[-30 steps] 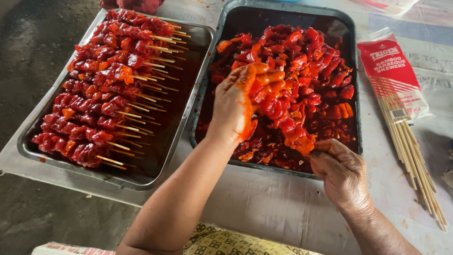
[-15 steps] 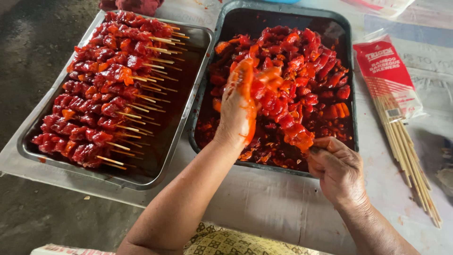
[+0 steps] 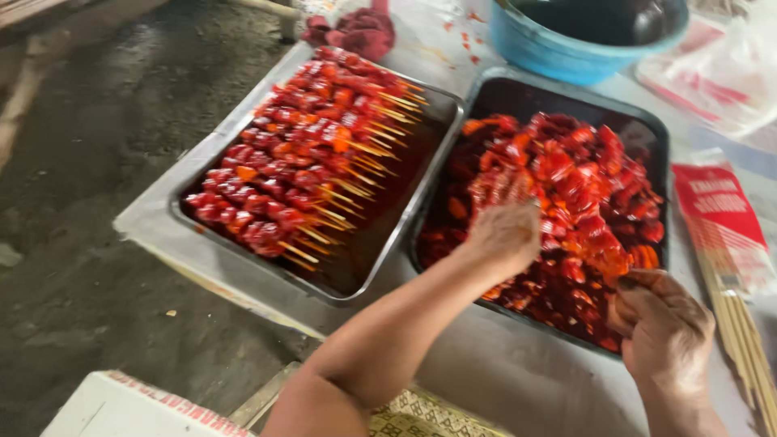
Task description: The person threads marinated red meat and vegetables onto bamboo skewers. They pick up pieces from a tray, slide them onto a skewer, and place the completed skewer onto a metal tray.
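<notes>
My left hand (image 3: 506, 231) reaches into the dark tray (image 3: 518, 97) of loose red marinated meat pieces (image 3: 583, 186). Its sauce-coated fingers are bunched on a piece of meat, and motion blurs them. My right hand (image 3: 660, 320) rests at the tray's near right edge, closed around a thin skewer with a few orange-red pieces (image 3: 619, 260) threaded on it. To the left, a steel tray (image 3: 174, 212) holds rows of finished meat skewers (image 3: 299, 170), their stick ends pointing right.
A blue basin (image 3: 566, 53) stands behind the trays. A red packet (image 3: 720, 210) and loose bamboo sticks (image 3: 740, 332) lie at the right. A lump of red meat (image 3: 356, 32) sits at the back. A white box (image 3: 121, 405) is at bottom left. The table edge drops to concrete floor (image 3: 81, 162).
My left hand, which was lifting a strip of meat, has dropped back onto the pile. My right hand stays at the tray's edge. The view has swung left and up, showing the basin.
</notes>
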